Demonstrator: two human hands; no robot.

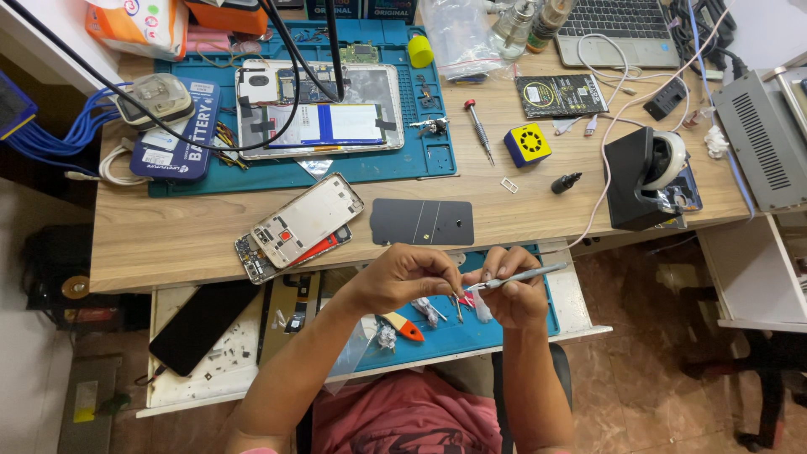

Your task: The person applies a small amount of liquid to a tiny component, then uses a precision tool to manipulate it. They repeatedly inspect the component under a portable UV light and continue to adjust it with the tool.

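Fingers [496,282] of right hand [513,294] pinch tweezers [525,276].

Blue battery box [178,134] at left; black screen [203,324] (unlit) in drawer.

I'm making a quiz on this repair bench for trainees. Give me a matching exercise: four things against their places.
Things:
1. tweezers
2. opened phone
3. opened tablet
4. screwdriver

Places:
A. bare wood, beside the blue mat's right edge
B. on the blue mat
C. in the right hand
D. desk front, left of the dark rectangular panel

Pairs: 1-C, 2-D, 3-B, 4-A
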